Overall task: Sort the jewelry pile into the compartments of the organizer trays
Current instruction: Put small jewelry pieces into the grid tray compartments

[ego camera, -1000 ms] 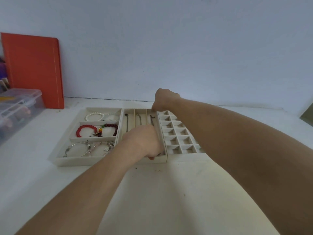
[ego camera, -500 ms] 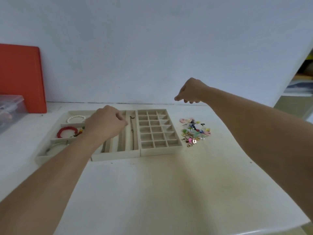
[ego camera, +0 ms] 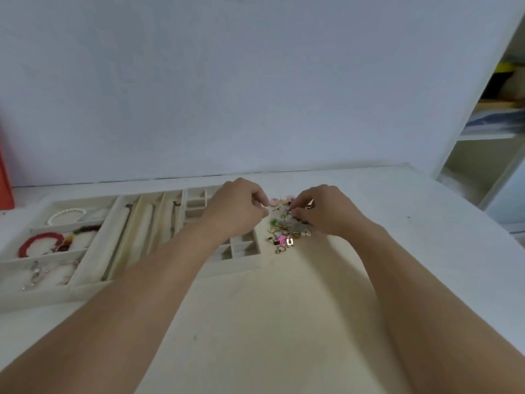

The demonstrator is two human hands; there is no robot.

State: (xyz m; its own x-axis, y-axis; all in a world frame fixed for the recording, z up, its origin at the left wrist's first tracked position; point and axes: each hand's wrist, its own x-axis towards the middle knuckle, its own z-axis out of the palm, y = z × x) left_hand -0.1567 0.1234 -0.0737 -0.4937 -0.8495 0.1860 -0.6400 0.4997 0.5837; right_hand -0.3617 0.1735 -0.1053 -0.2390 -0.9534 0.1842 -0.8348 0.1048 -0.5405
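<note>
At the far left edge stands a sliver of a flat orange-red board point(ego camera: 5, 177) against the pale wall. On the white table point(ego camera: 284, 322) beside it lie three cream fabric-lined organizer trays in a row, touching each other. The leftmost wide-compartment tray point(ego camera: 17, 294) holds a white pearl bracelet point(ego camera: 66, 215) in its far section, a red beaded bracelet point(ego camera: 39, 243) and a dark beaded bracelet point(ego camera: 85, 229) in the middle section, and silvery chain pieces point(ego camera: 37, 273) in the near one. The middle tray with long narrow slots point(ego camera: 93, 285) carries thin dark necklaces point(ego camera: 119, 243) lying lengthwise. The small-grid tray point(ego camera: 241, 251) is partly hidden under the left forearm.

The left hand point(ego camera: 240, 207) hovers over the grid tray's right edge, fingers curled with thumb and fingertips drawn together; whether they pinch anything cannot be told. Just right of that tray sits the heap of small colourful jewelry point(ego camera: 285, 231), pink, green and gold bits, on the bare table. The right hand point(ego camera: 324, 211) rests on the heap's far right side, its fingertips curled down into the pieces, apparently pinching one. At the far right stands a white shelf unit point(ego camera: 488, 137).
</note>
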